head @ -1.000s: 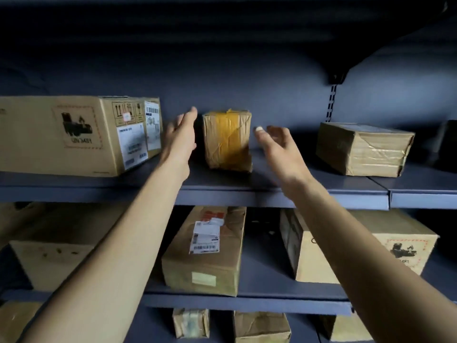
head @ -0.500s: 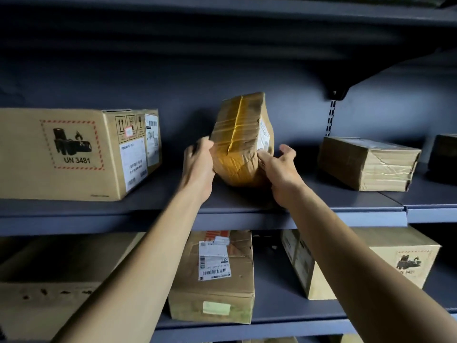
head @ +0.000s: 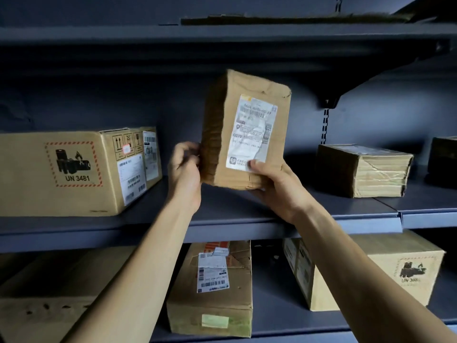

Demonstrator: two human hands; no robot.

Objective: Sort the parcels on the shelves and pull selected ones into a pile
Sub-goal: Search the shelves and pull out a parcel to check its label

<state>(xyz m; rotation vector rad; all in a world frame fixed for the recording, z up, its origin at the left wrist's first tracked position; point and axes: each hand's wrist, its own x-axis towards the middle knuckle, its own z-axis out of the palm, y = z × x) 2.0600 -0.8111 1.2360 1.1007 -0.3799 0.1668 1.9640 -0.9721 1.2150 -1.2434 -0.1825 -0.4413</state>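
A small brown cardboard parcel (head: pixel 244 129) is held upright above the middle shelf (head: pixel 222 219), its white shipping label facing me. My left hand (head: pixel 184 169) grips its lower left edge. My right hand (head: pixel 274 184) holds its bottom right corner, thumb pressed on the label's lower end. The parcel is lifted off the shelf board.
A large box marked UN 3481 (head: pixel 74 169) sits left on the same shelf, a taped parcel (head: pixel 361 169) to the right, a dark one (head: pixel 445 162) at the far right. Below stand a labelled box (head: pixel 212 288), another UN-marked box (head: pixel 371 271) and a big carton (head: pixel 49 293).
Both hands closed on the small parcel, lifted it off the shelf and turned it so the shipping label faces me. The camera came closer to the shelf.
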